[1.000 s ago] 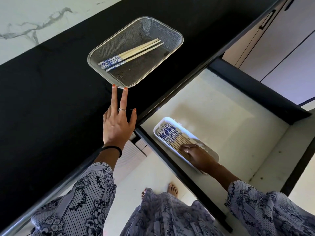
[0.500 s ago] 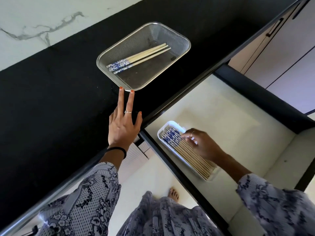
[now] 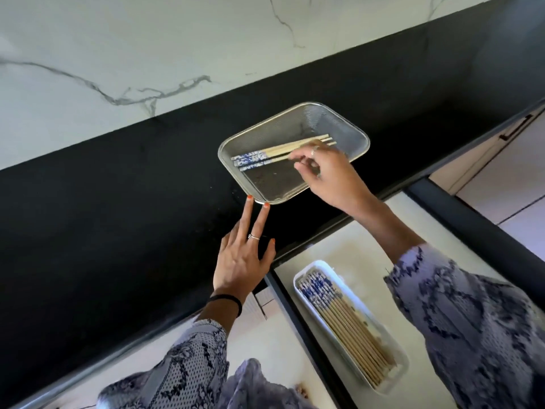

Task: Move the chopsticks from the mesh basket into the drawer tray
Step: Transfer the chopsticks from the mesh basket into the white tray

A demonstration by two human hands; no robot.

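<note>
A steel mesh basket (image 3: pixel 348 125) sits on the black counter with three blue-and-white-handled chopsticks (image 3: pixel 267 154) lying in it. My right hand (image 3: pixel 323 169) is over the basket, its fingertips closing around the plain wooden ends of the chopsticks; they still rest on the mesh. My left hand (image 3: pixel 243 255) lies flat on the counter, two fingertips touching the basket's near corner. In the open drawer below, a white tray (image 3: pixel 312 265) holds several matching chopsticks (image 3: pixel 345 320) laid side by side.
The black counter (image 3: pixel 118 219) runs along a white marble wall (image 3: pixel 147 54). The drawer's pale floor (image 3: pixel 359 249) shows beside the tray, bounded by dark drawer walls (image 3: pixel 460 214). Cabinet fronts with a dark handle (image 3: pixel 516 131) stand at the right.
My right hand has left the drawer tray and risen to the basket, reaching the chopsticks' wooden ends. The left hand has stayed at the basket's corner. The camera has shifted.
</note>
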